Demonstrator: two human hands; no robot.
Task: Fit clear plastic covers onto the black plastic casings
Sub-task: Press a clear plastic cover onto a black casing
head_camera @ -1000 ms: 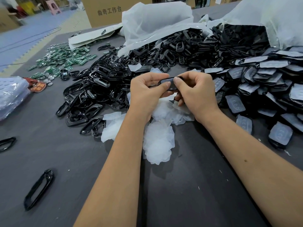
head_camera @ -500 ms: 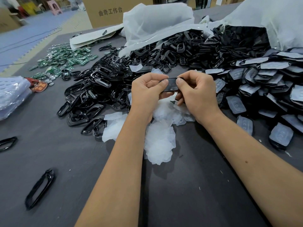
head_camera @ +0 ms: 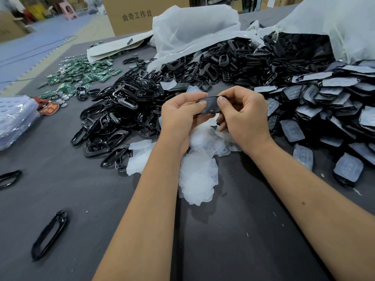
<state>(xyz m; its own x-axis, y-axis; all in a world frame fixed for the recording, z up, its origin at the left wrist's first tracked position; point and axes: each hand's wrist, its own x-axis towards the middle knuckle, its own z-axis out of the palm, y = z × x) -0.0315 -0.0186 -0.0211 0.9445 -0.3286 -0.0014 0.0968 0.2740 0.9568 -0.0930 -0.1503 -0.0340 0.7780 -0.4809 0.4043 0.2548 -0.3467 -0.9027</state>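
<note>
Grey felt-like cloth covered the table (head_camera: 101,199), which carried everything under inspection. Largest on it was the heap of loose black plastic frame casings (head_camera: 125,110), spilling from white plastic bags (head_camera: 192,27) at the far side. To the right lay a pile of black casings already fitted with clear covers (head_camera: 334,102). A smaller drift of thin translucent white plastic covers (head_camera: 196,175) sat directly beneath the hands. Smallest, the single black casing in work (head_camera: 211,105) was held above that drift, its long axis running left to right between the two grips. The left hand (head_camera: 180,120) pinched its left end, thumb on top; the right hand (head_camera: 245,116) pinched its right end likewise. Both were equally near. Whether a cover was seated on it could not be determined.
</note>
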